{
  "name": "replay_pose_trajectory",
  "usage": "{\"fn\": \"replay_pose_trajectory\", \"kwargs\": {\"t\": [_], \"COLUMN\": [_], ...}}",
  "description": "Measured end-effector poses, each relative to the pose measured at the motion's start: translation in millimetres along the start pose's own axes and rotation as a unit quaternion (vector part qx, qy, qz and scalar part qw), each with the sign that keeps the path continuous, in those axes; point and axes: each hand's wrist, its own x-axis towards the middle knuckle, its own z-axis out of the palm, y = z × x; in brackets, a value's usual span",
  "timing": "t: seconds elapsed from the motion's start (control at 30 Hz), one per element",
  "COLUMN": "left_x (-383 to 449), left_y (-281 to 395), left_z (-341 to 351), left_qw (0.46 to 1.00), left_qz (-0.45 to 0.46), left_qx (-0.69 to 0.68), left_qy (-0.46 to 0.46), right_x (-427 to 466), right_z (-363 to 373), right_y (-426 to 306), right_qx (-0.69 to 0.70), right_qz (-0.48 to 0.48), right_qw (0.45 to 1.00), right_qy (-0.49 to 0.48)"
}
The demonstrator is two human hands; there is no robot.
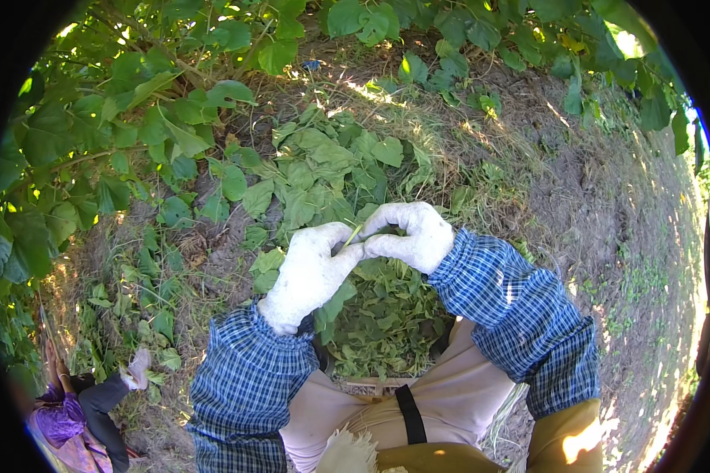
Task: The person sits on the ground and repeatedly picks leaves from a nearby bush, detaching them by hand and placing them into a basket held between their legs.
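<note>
My left hand (pixel 313 275) and my right hand (pixel 411 235), both in white knit gloves, meet fingertip to fingertip in front of me. Between their fingertips is pinched a thin green stem (pixel 353 234), its upper end sticking out. A broad green leaf (pixel 335 308) hangs just below my left hand; whether it joins the stem is hidden by the glove. Just beyond the hands a heap of large picked leaves (pixel 319 165) lies on the ground. Under them, between my legs, spreads a pile of smaller green leaves (pixel 390 319).
Leafy bushes (pixel 124 112) overhang the left and far sides. At lower left a person (pixel 65 414) sits on the ground, hands raised to a branch. A wooden slatted piece (pixel 378 385) shows by my legs. Bare soil with dry grass (pixel 603 236) stretches to the right.
</note>
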Motion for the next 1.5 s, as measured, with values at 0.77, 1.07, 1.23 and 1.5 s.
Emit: {"fn": "replay_pose_trajectory", "kwargs": {"t": [0.77, 1.07, 1.23, 1.5], "left_x": [-6.8, -3.5, -1.7, -1.6], "left_y": [2.4, 0.5, 3.8, -6.2], "left_z": [-4.4, -2.2, -3.1, -1.7], "left_qw": [0.996, 0.997, 0.995, 0.991], "left_qz": [-0.031, -0.018, -0.031, -0.058], "left_qx": [-0.082, -0.069, -0.093, -0.111], "left_qy": [0.033, 0.031, 0.02, 0.052], "right_x": [10.3, 2.3, 0.6, 0.4], "right_z": [-55.5, -25.0, -15.4, -19.6], "right_y": [51.2, 29.3, 33.7, 29.4], "right_qx": [0.205, -0.002, -0.028, 0.017], "right_qz": [0.109, -0.008, -0.003, 0.087], "right_qw": [0.951, 0.999, 0.995, 0.991], "right_qy": [0.204, -0.036, -0.099, -0.103]}}
